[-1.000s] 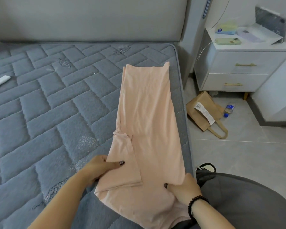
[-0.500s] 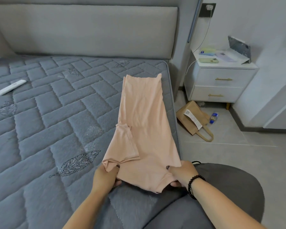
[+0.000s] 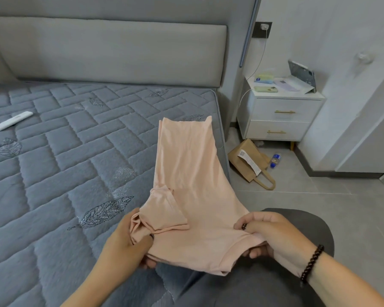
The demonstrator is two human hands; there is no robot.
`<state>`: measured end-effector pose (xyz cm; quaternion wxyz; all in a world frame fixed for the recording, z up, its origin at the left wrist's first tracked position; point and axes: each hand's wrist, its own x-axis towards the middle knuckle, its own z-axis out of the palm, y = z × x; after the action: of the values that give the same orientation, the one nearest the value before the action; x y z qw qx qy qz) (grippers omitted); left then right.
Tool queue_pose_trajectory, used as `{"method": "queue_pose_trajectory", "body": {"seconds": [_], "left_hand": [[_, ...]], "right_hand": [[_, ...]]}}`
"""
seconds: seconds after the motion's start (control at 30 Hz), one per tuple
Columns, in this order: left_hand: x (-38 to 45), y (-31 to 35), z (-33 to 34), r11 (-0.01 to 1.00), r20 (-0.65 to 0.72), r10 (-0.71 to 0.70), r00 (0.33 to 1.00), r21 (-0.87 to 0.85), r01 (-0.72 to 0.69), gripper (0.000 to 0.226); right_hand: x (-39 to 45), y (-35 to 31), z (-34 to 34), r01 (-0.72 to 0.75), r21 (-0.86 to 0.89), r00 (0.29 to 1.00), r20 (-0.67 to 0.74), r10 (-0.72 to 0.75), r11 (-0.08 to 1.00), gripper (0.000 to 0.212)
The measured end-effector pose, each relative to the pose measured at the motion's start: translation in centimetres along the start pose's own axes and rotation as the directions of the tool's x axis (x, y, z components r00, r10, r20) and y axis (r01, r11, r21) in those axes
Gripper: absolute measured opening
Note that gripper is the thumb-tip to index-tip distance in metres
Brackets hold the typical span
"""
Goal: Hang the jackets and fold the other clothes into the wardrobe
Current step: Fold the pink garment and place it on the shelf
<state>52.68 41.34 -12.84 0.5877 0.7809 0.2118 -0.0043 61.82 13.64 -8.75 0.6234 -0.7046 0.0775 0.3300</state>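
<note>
Head view: one peach garment [image 3: 193,196] lies along the mattress's [image 3: 64,173] right edge, its near end pinched by the left hand [image 3: 129,242] and right hand [image 3: 273,235]; one white remote [image 3: 12,120] sits near the left edge.

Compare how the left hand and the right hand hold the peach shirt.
The left hand grips the peach shirt at its bunched sleeve side, over the mattress; the right hand pinches the opposite edge, past the mattress edge. The right wrist wears a dark bead bracelet; the left wrist is bare. Both have fingers curled round the fabric with dark-painted nails, lifting the near end.
</note>
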Motion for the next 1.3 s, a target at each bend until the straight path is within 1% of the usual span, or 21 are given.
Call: {"method": "queue_pose_trajectory", "body": {"seconds": [0.1,0.23,0.33,0.4,0.53,0.6,0.7,0.77,0.83,0.87,0.9,0.93,0.97,1.0,1.03,1.07,1.13,1.2,1.23,1.3], "left_hand": [[0.6,1.6,-1.3,0.995,0.003,-0.041,0.999,-0.086,0.041,0.035],[3.8,3.8,-2.3,0.989,0.022,-0.064,0.998,-0.135,0.066,0.014],[7.8,5.6,-2.6,0.985,0.052,-0.070,0.996,-0.152,0.078,0.015],[11.1,7.0,-2.7,0.974,0.046,-0.091,0.995,-0.203,0.099,0.016],[19.2,10.0,-2.9,0.924,0.023,-0.150,0.988,-0.352,0.149,0.010],[24.0,11.6,-3.1,0.915,-0.001,-0.176,0.984,-0.369,0.163,0.016],[32.1,14.4,-2.7,0.905,-0.065,-0.198,0.978,-0.396,0.157,0.017],[37.7,16.2,-2.0,0.897,-0.095,-0.215,0.972,-0.413,0.157,0.019],[42.7,16.8,-0.9,0.896,-0.092,-0.232,0.968,-0.407,0.176,0.016],[44.6,16.5,-0.1,0.906,-0.095,-0.253,0.963,-0.374,0.201,0.015],[46.1,15.5,0.7,0.924,-0.113,-0.280,0.953,-0.301,0.235,0.024],[47.0,14.0,1.5,0.944,-0.163,-0.302,0.939,-0.186,0.271,0.041],[47.2,12.2,2.4,0.954,-0.225,-0.297,0.928,-0.028,0.298,0.058],[46.6,10.3,3.4,0.943,-0.266,-0.268,0.926,0.123,0.308,0.071],[45.5,8.3,4.5,0.929,-0.280,-0.216,0.935,0.235,0.285,0.080],[44.0,6.2,5.4,0.914,-0.284,-0.156,0.946,0.321,0.247,0.083],[40.4,2.9,6.8,0.877,-0.316,-0.040,0.948,0.443,0.184,0.082],[37.1,0.8,7.5,0.861,-0.378,0.021,0.926,0.478,0.176,0.079],[35.7,0.2,7.7,0.872,-0.412,0.027,0.911,0.454,0.180,0.078],[33.4,-0.5,7.9,0.936,-0.475,-0.001,0.880,0.310,0.168,0.076]], "right_hand": [[0.1,-2.1,0.0,0.005,0.038,0.999,0.043,-0.006,0.999,0.026],[2.1,-4.8,0.1,0.022,0.035,1.000,0.015,-0.023,0.999,0.024],[4.6,-7.3,-0.3,0.016,0.079,1.000,0.017,-0.017,0.997,0.023],[7.0,-9.4,-0.4,0.013,0.115,1.000,0.023,-0.016,0.993,0.023],[14.6,-14.7,-1.1,0.031,0.144,0.999,-0.020,-0.028,0.989,0.026],[19.5,-18.0,-1.4,0.058,0.147,0.998,-0.037,-0.053,0.987,0.024],[27.6,-23.1,-1.9,0.082,0.116,0.995,-0.061,-0.075,0.990,0.024],[32.7,-26.0,-1.9,0.102,0.153,0.994,-0.044,-0.096,0.983,0.021],[37.2,-27.7,-1.9,0.129,0.196,0.992,-0.044,-0.122,0.972,0.014],[39.0,-27.8,-1.8,0.117,0.182,0.993,-0.033,-0.113,0.976,0.017],[40.5,-27.3,-1.5,0.092,0.148,0.996,-0.032,-0.088,0.985,0.020],[41.7,-26.1,-1.3,0.079,0.089,0.995,-0.060,-0.074,0.993,0.020],[42.6,-24.3,-1.0,0.085,0.001,0.990,-0.114,-0.084,0.996,0.023],[42.9,-21.9,-0.7,0.098,-0.114,0.978,-0.173,-0.117,0.989,0.028],[42.6,-19.0,-0.5,0.114,-0.229,0.963,-0.212,-0.164,0.967,0.034],[41.7,-16.0,-0.2,0.130,-0.323,0.951,-0.228,-0.210,0.937,0.040],[39.6,-10.7,0.1,0.143,-0.485,0.924,-0.248,-0.292,0.863,0.058],[38.0,-7.3,0.5,0.131,-0.613,0.898,-0.260,-0.356,0.779,0.068],[37.4,-6.5,0.7,0.114,-0.650,0.891,-0.268,-0.367,0.751,0.068],[36.5,-5.8,1.0,0.112,-0.642,0.873,-0.301,-0.384,0.758,0.064]]}}
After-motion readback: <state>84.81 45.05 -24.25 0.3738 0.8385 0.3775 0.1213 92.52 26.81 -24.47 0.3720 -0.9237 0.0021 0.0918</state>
